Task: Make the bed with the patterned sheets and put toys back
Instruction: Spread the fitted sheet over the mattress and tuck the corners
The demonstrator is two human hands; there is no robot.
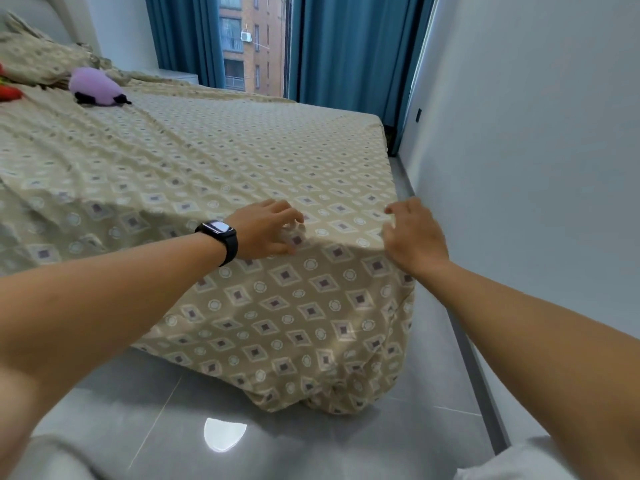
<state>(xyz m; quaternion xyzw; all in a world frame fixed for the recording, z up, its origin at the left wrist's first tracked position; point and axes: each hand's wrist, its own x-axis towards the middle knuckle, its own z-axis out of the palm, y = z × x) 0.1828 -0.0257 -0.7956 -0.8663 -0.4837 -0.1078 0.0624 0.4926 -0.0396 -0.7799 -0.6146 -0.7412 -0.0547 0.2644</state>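
Hands (266, 228) (414, 233) pinch patterned sheet (242, 161) in grip; purple toy (95, 86) by pillows (38, 57).

We stand at the foot corner of the bed (194, 147), both arms reaching toward 12 o'clock. Our left hand (265, 230) and right hand (414, 233) rest side by side on the sheet (294, 306), which hangs over the corner down to the floor (242, 427). At 10 o'clock a plush toy (95, 86) lies before the pillows (38, 58). The wall (536, 150) runs along 2 o'clock, and the curtains (346, 46) hang beyond the bed at 12.
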